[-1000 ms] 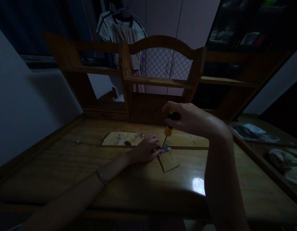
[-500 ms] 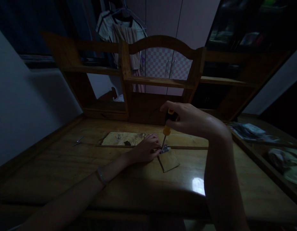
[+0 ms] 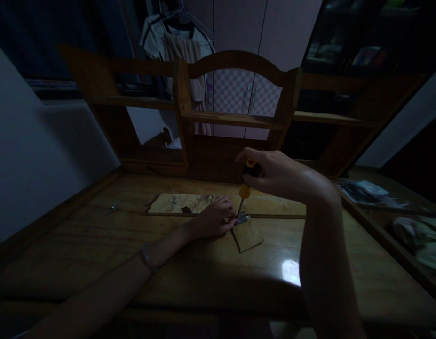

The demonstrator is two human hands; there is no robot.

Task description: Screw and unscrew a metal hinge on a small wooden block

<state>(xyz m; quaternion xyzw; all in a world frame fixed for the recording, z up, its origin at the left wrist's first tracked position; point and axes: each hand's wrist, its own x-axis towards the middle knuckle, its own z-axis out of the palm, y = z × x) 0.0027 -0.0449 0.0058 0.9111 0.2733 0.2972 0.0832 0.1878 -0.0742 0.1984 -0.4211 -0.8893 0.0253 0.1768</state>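
Left hand [image 3: 213, 219] is flat-ish on the desk [image 3: 98, 240], fingers curled and pressing on the metal hinge [image 3: 242, 218], pinning it against the small wooden flap [image 3: 248, 235]. Can't tell if it's pinching a screw too, way too dark down there. Right hand [image 3: 274, 173] is clenched around the black and yellow handle of a screwdriver [image 3: 245, 188], shaft angled down with the tip sitting on the hinge, right next to the left fingertips.

Going left to right: over at 9 o'clock from the hinge there's a thin metal bit [image 3: 114, 206] lying loose on the desk, well apart from everything. Then the long pale board [image 3: 182, 203] set into the desk top, just at 11 o'clock from the left hand. Then the hinge and flap in the middle, flap hanging off toward 5 o'clock at a tilt. At 12 o'clock behind it all is the wooden shelf unit [image 3: 235, 117]. Out at 3 o'clock there's some papers or cloth [image 3: 369, 193] on a side ledge.

What I'd worry about: 1, the tip is so close to those left fingers that if it cams out of the screw head it could stab straight into them. 2, the flap is only held by that 1 hand, so torque could twist it and strip the screw. The low light doesn't help aim either.
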